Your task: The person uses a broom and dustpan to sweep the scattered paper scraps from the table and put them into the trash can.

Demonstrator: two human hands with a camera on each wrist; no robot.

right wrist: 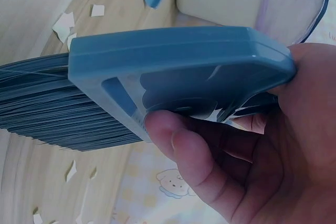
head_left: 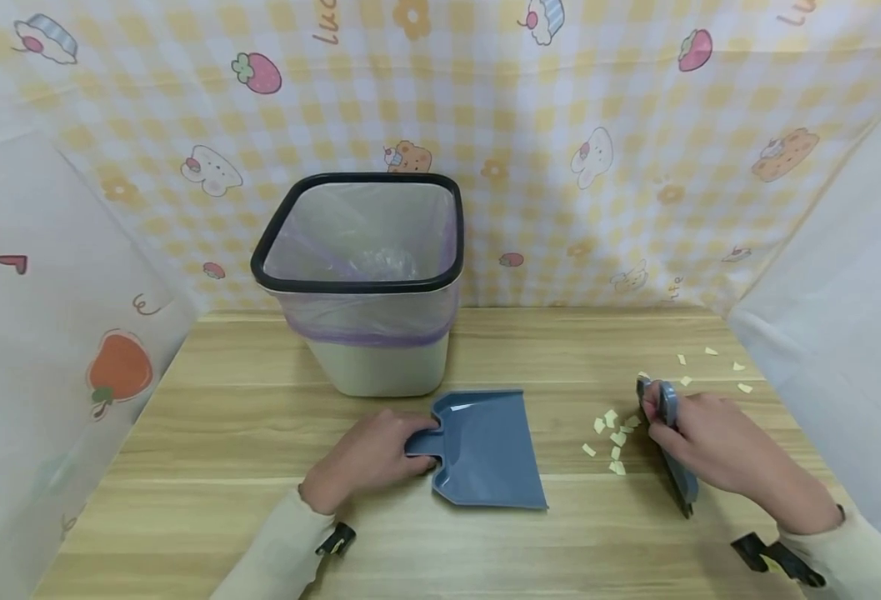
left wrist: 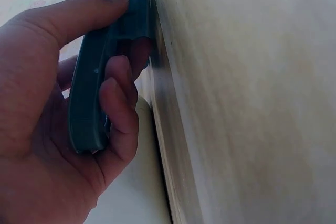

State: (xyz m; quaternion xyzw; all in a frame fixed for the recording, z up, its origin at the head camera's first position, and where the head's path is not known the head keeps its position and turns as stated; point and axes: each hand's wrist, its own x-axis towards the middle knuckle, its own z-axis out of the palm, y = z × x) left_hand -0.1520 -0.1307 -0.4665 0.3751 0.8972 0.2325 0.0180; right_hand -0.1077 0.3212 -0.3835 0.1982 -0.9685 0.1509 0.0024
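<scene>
Early days, I'd say: your paper scraps lie on the worktop, a bunch between dustpan and hand brush, strays farther back, none visible in the dustpan. Your left hand has fingers curled round its handle; your right hand grips the hand brush. Collecting, probably binning, is left.

Cream sleeves reaching wrists; thin dark wristbands; black cuff mounts.
</scene>
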